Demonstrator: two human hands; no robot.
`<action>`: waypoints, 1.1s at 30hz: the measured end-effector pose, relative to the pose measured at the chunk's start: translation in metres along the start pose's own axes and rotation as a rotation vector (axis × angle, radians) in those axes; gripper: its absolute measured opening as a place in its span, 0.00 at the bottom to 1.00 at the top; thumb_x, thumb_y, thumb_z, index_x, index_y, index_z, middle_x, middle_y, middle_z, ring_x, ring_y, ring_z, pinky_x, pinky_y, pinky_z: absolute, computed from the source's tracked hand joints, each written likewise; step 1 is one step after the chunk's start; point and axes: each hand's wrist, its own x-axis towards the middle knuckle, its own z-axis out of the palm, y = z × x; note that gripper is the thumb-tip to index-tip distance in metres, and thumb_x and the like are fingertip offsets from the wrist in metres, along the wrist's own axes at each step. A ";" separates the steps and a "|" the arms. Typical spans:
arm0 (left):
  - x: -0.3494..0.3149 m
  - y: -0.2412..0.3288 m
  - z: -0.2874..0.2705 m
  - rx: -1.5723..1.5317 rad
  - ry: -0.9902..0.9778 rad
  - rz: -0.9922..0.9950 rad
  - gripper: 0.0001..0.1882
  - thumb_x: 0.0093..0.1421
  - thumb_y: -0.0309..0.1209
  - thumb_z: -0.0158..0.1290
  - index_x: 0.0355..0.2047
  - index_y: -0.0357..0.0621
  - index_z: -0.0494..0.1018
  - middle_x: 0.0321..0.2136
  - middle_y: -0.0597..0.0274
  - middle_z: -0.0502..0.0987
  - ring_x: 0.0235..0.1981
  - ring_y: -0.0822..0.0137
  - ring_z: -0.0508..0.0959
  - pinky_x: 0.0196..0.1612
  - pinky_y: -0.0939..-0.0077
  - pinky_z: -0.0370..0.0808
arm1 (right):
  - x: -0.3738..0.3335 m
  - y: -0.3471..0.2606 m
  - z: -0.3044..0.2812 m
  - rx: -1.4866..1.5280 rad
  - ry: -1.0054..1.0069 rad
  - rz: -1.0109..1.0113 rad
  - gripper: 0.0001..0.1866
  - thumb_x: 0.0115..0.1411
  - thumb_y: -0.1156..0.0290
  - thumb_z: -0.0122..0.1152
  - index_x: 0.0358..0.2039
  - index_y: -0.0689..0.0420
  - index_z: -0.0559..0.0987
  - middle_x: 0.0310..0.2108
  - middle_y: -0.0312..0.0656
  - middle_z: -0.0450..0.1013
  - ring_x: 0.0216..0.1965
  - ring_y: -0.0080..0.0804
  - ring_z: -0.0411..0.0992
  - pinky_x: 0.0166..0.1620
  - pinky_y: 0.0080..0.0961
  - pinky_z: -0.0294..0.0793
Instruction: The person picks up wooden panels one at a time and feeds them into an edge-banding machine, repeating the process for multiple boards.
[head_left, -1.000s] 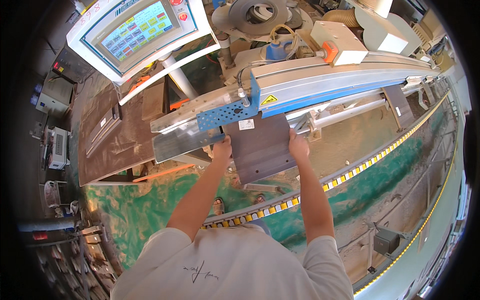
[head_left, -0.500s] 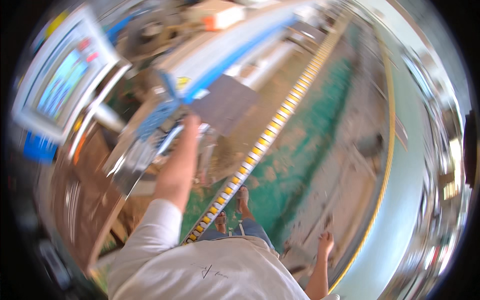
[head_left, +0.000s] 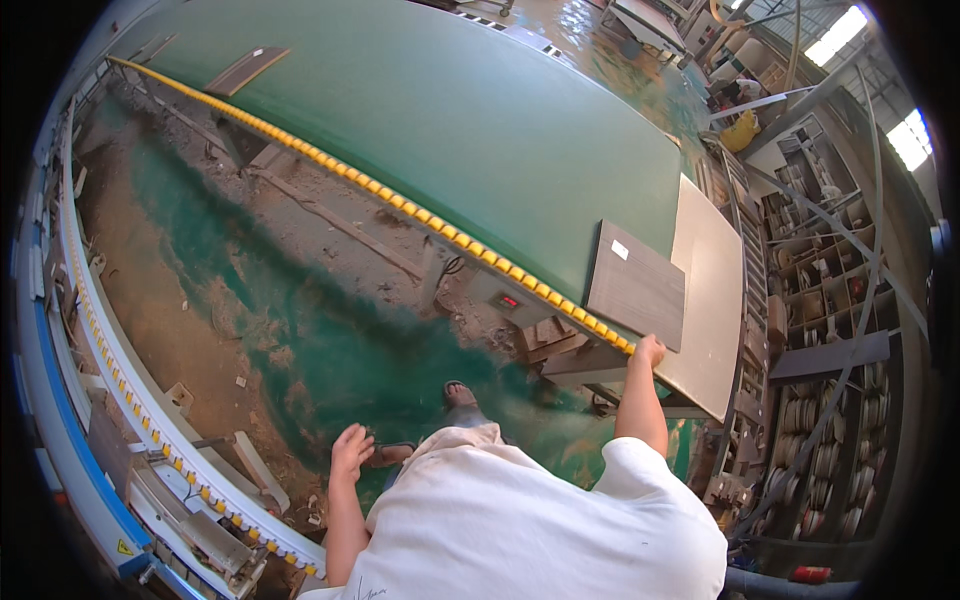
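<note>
A dark grey-brown wood-grain panel with a small white label lies at the near right end of the wide green conveyor belt. It partly overlaps a pale board at the belt's end. My right hand is closed on the panel's near edge, beside the row of yellow rollers. Over the floor on the left hangs my left hand, empty, its fingers loosely bent and apart. Farther along the belt's edge lies another dark panel.
A machine with a blue edge and a second yellow-and-white roller rail curves along the left. Offcuts and dust lie on the green floor between. Shelves with several rolls of edge banding stand at the right.
My view has swung from the machine and screen to the green conveyor. My left hand has left the panel by the machine and hangs low; my right hand has come up onto a panel.
</note>
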 end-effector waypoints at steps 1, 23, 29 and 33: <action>0.008 -0.019 0.002 0.055 0.019 -0.029 0.27 0.62 0.36 0.59 0.59 0.41 0.66 0.46 0.58 0.76 0.42 0.63 0.79 0.41 0.68 0.78 | 0.042 0.014 -0.009 -0.024 0.083 0.102 0.21 0.58 0.64 0.54 0.46 0.66 0.77 0.48 0.56 0.75 0.48 0.53 0.74 0.54 0.39 0.72; 0.004 0.022 0.219 0.608 0.144 0.281 0.15 0.63 0.38 0.55 0.44 0.40 0.77 0.30 0.64 0.80 0.30 0.73 0.77 0.33 0.75 0.74 | 0.294 0.062 -0.053 1.102 -0.705 0.426 0.21 0.57 0.65 0.64 0.45 0.68 0.77 0.40 0.49 0.77 0.41 0.40 0.77 0.41 0.32 0.83; -0.045 0.076 0.169 0.464 0.249 0.267 0.20 0.65 0.46 0.52 0.35 0.39 0.80 0.34 0.54 0.83 0.37 0.69 0.82 0.39 0.73 0.76 | 0.062 -0.084 -0.069 0.851 -0.659 0.066 0.09 0.61 0.65 0.60 0.25 0.52 0.76 0.22 0.32 0.67 0.21 0.21 0.60 0.24 0.23 0.59; -0.069 0.100 0.111 0.285 0.375 0.764 0.22 0.65 0.43 0.54 0.51 0.38 0.74 0.47 0.52 0.79 0.47 0.67 0.80 0.47 0.72 0.75 | -0.014 -0.122 -0.070 0.419 -1.229 -0.137 0.12 0.57 0.60 0.65 0.32 0.53 0.76 0.22 0.31 0.68 0.20 0.20 0.60 0.22 0.14 0.60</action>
